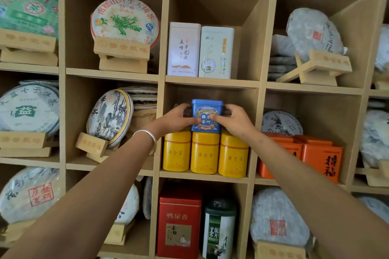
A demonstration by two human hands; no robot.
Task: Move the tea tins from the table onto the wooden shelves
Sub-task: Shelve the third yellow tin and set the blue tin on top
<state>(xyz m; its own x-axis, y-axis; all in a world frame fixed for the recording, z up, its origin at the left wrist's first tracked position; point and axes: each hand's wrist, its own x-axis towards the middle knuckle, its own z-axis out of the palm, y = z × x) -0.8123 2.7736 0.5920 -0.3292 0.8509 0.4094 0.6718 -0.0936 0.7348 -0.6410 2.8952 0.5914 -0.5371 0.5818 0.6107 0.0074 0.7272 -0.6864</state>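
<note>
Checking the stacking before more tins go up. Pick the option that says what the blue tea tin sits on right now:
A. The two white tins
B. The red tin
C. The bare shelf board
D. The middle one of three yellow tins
D. The blue tea tin, gripped by the left hand and right hand from either side, sits on top of the middle yellow tin in the row of three.

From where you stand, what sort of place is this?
Probably a tea shop or its stockroom: wooden shelves hold paper-wrapped tea cakes on stands, beside yellow tins. Both hands hold a blue tin above them.
</note>
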